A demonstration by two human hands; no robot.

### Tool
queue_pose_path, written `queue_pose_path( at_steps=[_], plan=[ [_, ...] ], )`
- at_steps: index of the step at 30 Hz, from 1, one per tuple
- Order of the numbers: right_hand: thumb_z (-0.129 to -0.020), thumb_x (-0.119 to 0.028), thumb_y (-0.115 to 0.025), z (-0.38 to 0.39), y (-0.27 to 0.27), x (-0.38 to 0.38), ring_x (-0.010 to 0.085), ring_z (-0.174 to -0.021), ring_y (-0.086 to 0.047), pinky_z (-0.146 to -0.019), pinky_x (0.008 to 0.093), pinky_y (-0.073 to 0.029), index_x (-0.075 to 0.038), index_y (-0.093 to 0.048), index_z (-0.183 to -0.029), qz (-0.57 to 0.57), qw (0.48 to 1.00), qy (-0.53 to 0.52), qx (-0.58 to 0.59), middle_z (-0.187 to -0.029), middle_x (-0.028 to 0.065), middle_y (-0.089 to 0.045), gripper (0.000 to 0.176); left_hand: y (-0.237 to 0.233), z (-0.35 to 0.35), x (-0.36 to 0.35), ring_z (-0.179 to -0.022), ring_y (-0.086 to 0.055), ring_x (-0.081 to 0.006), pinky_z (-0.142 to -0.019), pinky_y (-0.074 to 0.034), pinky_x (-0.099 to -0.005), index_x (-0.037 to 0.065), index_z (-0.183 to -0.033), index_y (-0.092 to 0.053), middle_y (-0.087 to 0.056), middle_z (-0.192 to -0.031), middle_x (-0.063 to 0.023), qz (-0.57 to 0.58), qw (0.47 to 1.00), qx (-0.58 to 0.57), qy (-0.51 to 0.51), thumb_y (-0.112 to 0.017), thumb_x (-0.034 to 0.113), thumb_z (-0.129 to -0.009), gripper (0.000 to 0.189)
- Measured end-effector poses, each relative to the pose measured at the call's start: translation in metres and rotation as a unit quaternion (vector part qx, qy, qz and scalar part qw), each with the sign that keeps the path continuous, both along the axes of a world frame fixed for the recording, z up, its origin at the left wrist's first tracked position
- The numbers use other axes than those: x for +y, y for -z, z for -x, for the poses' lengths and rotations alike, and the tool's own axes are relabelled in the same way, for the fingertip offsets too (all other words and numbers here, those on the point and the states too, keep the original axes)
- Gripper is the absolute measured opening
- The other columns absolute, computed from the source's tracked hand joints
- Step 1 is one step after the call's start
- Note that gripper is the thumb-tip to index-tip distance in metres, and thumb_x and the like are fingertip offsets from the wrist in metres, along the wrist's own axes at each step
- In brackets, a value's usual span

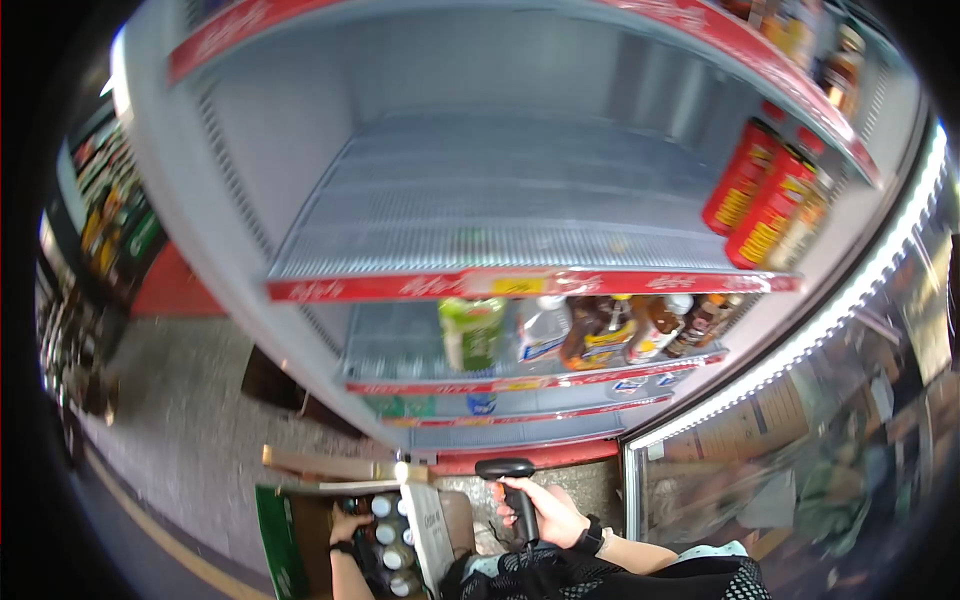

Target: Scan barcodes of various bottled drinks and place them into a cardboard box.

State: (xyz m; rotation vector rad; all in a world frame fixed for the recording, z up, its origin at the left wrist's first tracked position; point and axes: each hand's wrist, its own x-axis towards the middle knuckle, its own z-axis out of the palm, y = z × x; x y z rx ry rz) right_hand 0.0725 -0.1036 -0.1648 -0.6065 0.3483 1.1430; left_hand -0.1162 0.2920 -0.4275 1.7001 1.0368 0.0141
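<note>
My right hand (548, 512) is closed round the handle of a black handheld barcode scanner (505, 468), whose head points toward the fridge. Down at the lower left, my left hand (348, 524) reaches into an open cardboard box (428, 530) with a green flap. Its fingers are curled at a dark bottle by the left side of the box, though the bottle is mostly hidden. Beside that hand stand several bottles with pale caps (386, 533). A dark band circles each wrist.
Before me is an open fridge with red-edged shelves (520, 285). Two red packs (765, 205) stand at the right of the upper shelf. Lower down are a green pack (472, 333) and several bottles (600, 332). The glass door (780, 460) swings out at right.
</note>
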Motion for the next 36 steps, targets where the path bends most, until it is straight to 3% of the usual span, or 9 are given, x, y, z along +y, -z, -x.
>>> queue_pose_path(
  at_steps=[2, 3, 11, 12, 14, 20, 24, 31, 36],
  plan=[
    [-0.084, -0.024, -0.053, -0.006, 0.000, -0.010, 0.0103, -0.067, -0.047, -0.058, 0.0238, -0.041, -0.005, -0.051, -0.097, 0.004, 1.000, 0.016, 0.003, -0.080, -0.0011, -0.051, 0.024, 0.004, 0.020, 0.008, -0.094, -0.051, -0.0290, -0.073, -0.048, -0.0388, -0.006, -0.114, -0.041, -0.048, -0.111, -0.0156, 0.088, 0.983, -0.056, -0.149, -0.076, 0.004, -0.050, 0.073],
    [-0.084, -0.024, -0.053, -0.011, 0.002, -0.014, 0.0102, -0.067, -0.047, -0.058, 0.0237, -0.041, -0.005, -0.051, -0.097, -0.004, 1.000, 0.021, 0.011, -0.080, -0.0013, -0.051, 0.023, -0.061, 0.012, -0.017, -0.098, -0.049, -0.0272, -0.079, -0.045, -0.0360, -0.002, -0.107, -0.046, -0.049, -0.108, -0.0147, -0.039, 0.993, -0.065, -0.089, -0.070, 0.001, -0.060, 0.053],
    [-0.083, -0.023, -0.056, -0.056, 0.006, -0.068, 0.0113, -0.063, -0.046, -0.059, 0.0251, -0.042, -0.004, -0.054, -0.098, -0.026, 0.996, 0.078, 0.030, -0.075, -0.0012, -0.050, 0.025, -0.285, -0.059, -0.135, -0.092, -0.054, -0.0275, -0.079, -0.046, -0.0344, -0.006, -0.115, -0.038, -0.052, -0.104, -0.0199, -0.403, 0.847, -0.238, -0.251, -0.059, 0.001, -0.076, 0.045],
    [-0.083, -0.023, -0.056, -0.060, 0.009, -0.076, 0.0114, -0.064, -0.046, -0.058, 0.0252, -0.042, -0.004, -0.055, -0.098, -0.033, 0.995, 0.093, 0.031, -0.076, -0.0011, -0.050, 0.025, -0.194, -0.041, -0.026, -0.092, -0.053, -0.0287, -0.080, -0.045, -0.0347, -0.004, -0.115, -0.039, -0.052, -0.105, -0.0198, -0.665, 0.688, -0.289, -0.030, -0.058, 0.002, -0.077, 0.043],
    [-0.083, -0.023, -0.056, -0.067, 0.009, -0.093, 0.0124, -0.063, -0.047, -0.057, 0.0251, -0.042, -0.003, -0.054, -0.099, -0.040, 0.989, 0.137, 0.028, -0.076, 0.0002, -0.052, 0.025, -0.347, -0.135, -0.198, -0.093, -0.054, -0.0275, -0.080, -0.044, -0.0346, -0.003, -0.112, -0.045, -0.054, -0.104, -0.0186, -0.421, 0.800, -0.377, -0.202, -0.057, 0.006, -0.079, 0.036],
    [-0.081, -0.025, -0.058, -0.086, 0.010, -0.151, 0.0115, -0.064, -0.052, -0.057, 0.0253, -0.044, -0.005, -0.057, -0.095, -0.035, 0.969, 0.242, 0.016, -0.075, -0.0014, -0.053, 0.024, -0.389, -0.256, -0.315, -0.101, -0.048, -0.0232, -0.091, -0.035, -0.0352, -0.001, -0.101, -0.047, -0.050, -0.107, -0.0146, -0.280, 0.799, -0.529, 0.063, -0.055, -0.001, -0.075, 0.027],
    [-0.083, -0.026, -0.054, -0.093, 0.011, -0.188, 0.0112, -0.066, -0.050, -0.059, 0.0259, -0.044, -0.005, -0.052, -0.104, -0.062, 0.952, 0.299, -0.020, -0.076, -0.0022, -0.051, 0.030, -0.434, -0.312, -0.394, -0.105, -0.046, -0.0245, -0.092, -0.035, -0.0357, 0.000, -0.108, -0.047, -0.048, -0.111, -0.0142, -0.394, 0.685, -0.554, 0.263, -0.060, -0.002, -0.073, 0.038],
    [-0.084, -0.026, -0.053, -0.095, 0.021, -0.229, 0.0117, -0.068, -0.050, -0.061, 0.0260, -0.042, -0.006, -0.050, -0.104, -0.057, 0.945, 0.321, -0.001, -0.078, -0.0019, -0.051, 0.028, -0.485, -0.385, -0.485, -0.115, -0.040, -0.0282, -0.095, -0.031, -0.0381, -0.001, -0.118, -0.041, -0.045, -0.119, -0.0168, -0.429, 0.655, -0.561, 0.269, -0.069, 0.009, -0.069, 0.057],
    [-0.084, -0.028, -0.054, -0.101, 0.024, -0.248, 0.0118, -0.068, -0.050, -0.061, 0.0269, -0.042, -0.007, -0.051, -0.102, -0.051, 0.950, 0.309, -0.016, -0.078, -0.0021, -0.051, 0.028, -0.507, -0.421, -0.525, -0.097, -0.054, -0.0344, -0.081, -0.044, -0.0376, -0.003, -0.126, -0.025, -0.053, -0.108, -0.0220, -0.337, 0.796, -0.436, 0.252, -0.070, 0.035, -0.067, 0.084]
  ],
)
